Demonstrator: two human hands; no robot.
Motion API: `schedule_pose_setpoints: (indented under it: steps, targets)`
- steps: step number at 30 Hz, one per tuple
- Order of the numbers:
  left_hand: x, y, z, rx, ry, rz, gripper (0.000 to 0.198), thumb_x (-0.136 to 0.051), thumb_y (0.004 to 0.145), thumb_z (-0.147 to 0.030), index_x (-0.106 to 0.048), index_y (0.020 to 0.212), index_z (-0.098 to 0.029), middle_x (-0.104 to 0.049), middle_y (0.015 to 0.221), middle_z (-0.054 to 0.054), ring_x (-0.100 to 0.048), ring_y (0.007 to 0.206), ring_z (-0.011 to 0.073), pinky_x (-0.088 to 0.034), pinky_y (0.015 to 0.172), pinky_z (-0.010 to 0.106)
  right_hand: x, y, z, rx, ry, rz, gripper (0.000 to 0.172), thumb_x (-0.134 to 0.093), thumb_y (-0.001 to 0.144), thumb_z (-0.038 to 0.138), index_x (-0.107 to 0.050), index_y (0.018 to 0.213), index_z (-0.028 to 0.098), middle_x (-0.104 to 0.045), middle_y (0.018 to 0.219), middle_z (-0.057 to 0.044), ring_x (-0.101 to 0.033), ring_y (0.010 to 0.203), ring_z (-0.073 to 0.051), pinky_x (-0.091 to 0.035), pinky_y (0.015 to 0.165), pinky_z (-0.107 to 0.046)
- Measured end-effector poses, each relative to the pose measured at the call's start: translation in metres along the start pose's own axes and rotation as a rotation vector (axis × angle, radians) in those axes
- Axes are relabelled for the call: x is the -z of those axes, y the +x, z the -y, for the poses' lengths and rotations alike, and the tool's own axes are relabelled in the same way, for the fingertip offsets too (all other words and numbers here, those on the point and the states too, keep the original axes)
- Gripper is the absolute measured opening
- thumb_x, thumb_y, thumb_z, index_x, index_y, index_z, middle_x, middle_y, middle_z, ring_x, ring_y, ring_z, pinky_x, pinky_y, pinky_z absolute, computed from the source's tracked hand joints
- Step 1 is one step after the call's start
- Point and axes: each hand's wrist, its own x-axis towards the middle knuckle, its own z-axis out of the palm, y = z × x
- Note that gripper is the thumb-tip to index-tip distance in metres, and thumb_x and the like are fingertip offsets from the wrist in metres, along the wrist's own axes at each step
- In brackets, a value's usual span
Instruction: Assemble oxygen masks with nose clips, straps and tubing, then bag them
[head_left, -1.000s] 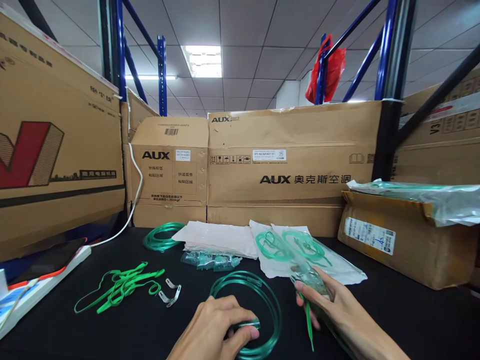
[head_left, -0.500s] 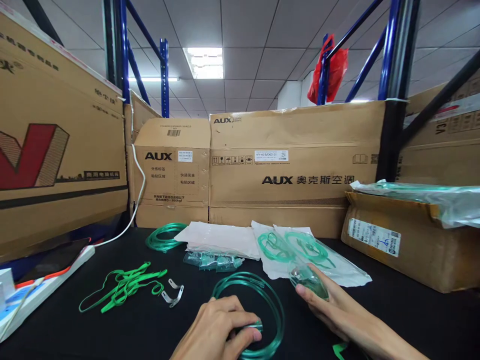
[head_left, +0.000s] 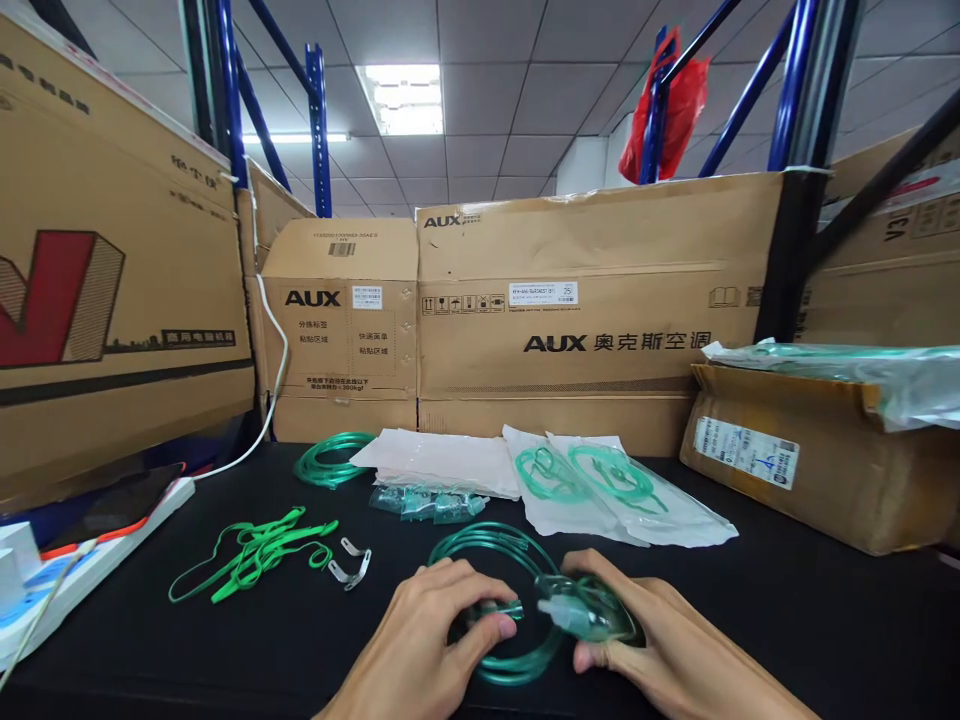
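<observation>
My left hand (head_left: pixel 439 635) pinches a short clear-green tubular connector (head_left: pixel 511 609) between thumb and fingers, its open end pointing right. Wrapped around a transparent green oxygen mask (head_left: pixel 596 610), my right hand (head_left: pixel 660 635) holds it with the pale port facing left. A small gap separates the mask's port from the connector. Beneath both hands lies a coil of green tubing (head_left: pixel 491 537) on the black table; whether it joins the connector is hidden by my left fingers.
Left of my hands lie green elastic straps (head_left: pixel 262 560) and bent metal strips (head_left: pixel 350 566). Farther back are another tubing coil (head_left: pixel 330 462), white packets (head_left: pixel 442 460), clear-green plastic parts (head_left: pixel 431 503) and bagged tubing (head_left: pixel 626 480). A cardboard box (head_left: pixel 795 500) stands right, a power strip (head_left: pixel 142 532) left.
My right hand has brought the mask down and left, close to the connector, and turned its port leftward. My left hand still pinches the connector. The camera view has shifted slightly.
</observation>
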Motion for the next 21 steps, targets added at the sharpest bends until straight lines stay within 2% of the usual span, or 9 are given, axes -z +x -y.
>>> schedule_pose_setpoints:
  steps: [2, 5, 10, 14, 18, 21]
  targets:
    - [0.0, -0.001, 0.0, 0.01, 0.005, -0.011, 0.015, -0.067, 0.1, -0.024, -0.076, 0.11, -0.03, -0.076, 0.103, -0.004, -0.07, 0.101, 0.0204, -0.044, 0.097, 0.032, -0.001, -0.002, -0.003, -0.01, -0.008, -0.025, 0.042, -0.068, 0.092, 0.053, -0.065, 0.133, 0.041, -0.078, 0.121, 0.001, -0.068, 0.117, -0.03, -0.052, 0.099, -0.035]
    - [0.001, -0.001, 0.0, -0.005, -0.001, -0.016, 0.016, -0.066, 0.101, -0.025, -0.076, 0.111, -0.031, -0.076, 0.105, -0.004, -0.07, 0.101, 0.0198, -0.045, 0.096, 0.03, -0.002, -0.004, -0.011, 0.037, -0.03, -0.033, 0.048, -0.061, 0.095, 0.063, -0.063, 0.138, 0.043, -0.069, 0.141, 0.002, -0.062, 0.129, -0.03, -0.049, 0.107, -0.035]
    - [0.002, -0.001, -0.003, -0.047, -0.038, -0.007, 0.017, -0.067, 0.1, -0.023, -0.077, 0.112, -0.03, -0.077, 0.103, -0.005, -0.072, 0.097, 0.0165, -0.048, 0.088, 0.024, -0.002, -0.005, -0.013, 0.036, -0.078, -0.041, 0.052, -0.06, 0.093, 0.068, -0.066, 0.138, 0.041, -0.069, 0.143, 0.002, -0.062, 0.132, -0.032, -0.051, 0.108, -0.034]
    - [0.004, -0.001, -0.005, -0.071, -0.072, 0.002, 0.017, -0.065, 0.102, -0.023, -0.076, 0.113, -0.031, -0.077, 0.105, -0.005, -0.072, 0.098, 0.015, -0.048, 0.088, 0.021, -0.002, -0.006, -0.006, 0.081, -0.091, -0.057, 0.051, -0.062, 0.092, 0.067, -0.069, 0.135, 0.041, -0.071, 0.142, 0.001, -0.064, 0.129, -0.032, -0.053, 0.106, -0.035]
    - [0.004, -0.003, -0.004, -0.087, -0.083, -0.008, 0.017, -0.064, 0.103, -0.025, -0.075, 0.113, -0.031, -0.077, 0.105, -0.006, -0.071, 0.098, 0.0148, -0.049, 0.089, 0.021, 0.0, -0.01, 0.007, 0.076, -0.093, -0.033, 0.046, -0.061, 0.093, 0.067, -0.073, 0.127, 0.039, -0.073, 0.137, 0.0, -0.066, 0.126, -0.035, -0.056, 0.098, -0.036]
    - [0.003, -0.004, -0.002, -0.057, -0.058, -0.052, 0.015, -0.065, 0.102, -0.027, -0.074, 0.114, -0.031, -0.076, 0.105, -0.005, -0.071, 0.098, 0.0164, -0.049, 0.09, 0.024, 0.007, -0.01, 0.018, 0.047, -0.076, 0.005, 0.047, -0.058, 0.093, 0.069, -0.071, 0.128, 0.04, -0.075, 0.13, -0.002, -0.068, 0.119, -0.033, -0.056, 0.096, -0.037]
